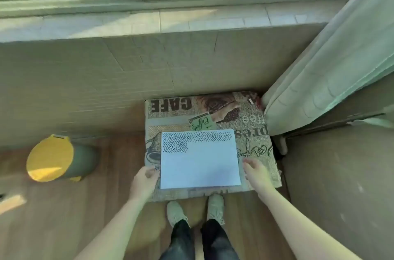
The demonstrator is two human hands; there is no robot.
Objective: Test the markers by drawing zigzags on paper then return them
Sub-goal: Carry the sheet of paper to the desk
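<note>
Head view looks steeply down past a broad pale window sill [149, 23] and a grey-green folded curtain [332, 72] hanging at the right, onto a brown wood-plank floor [64, 206]. Against the wall stands a low square stool topped with a beige printed coffee-theme cushion [255, 123], probably serving as the drawing surface since it sits right in front of the person's feet. To the left, well apart from it, is a dark green cylindrical bin with a yellow round lid [51, 157]. On the cushion lies a white rectangular sheet of paper [200, 163], its far edge already filled with rows of black zigzags, so testing looks well under way. The left hand [145, 181] is at the sheet's left edge with fingers curled at the cushion's rim, seemingly to steady or square it; whether it actually pinches anything I cannot tell. The right hand [255, 172] hovers just beside the right edge, fingers loosely spread and holding nothing. No marker is visible anywhere. Readable print on the cushion, upside down, says "CAFE", with fragments "pres" and "ffee".
</note>
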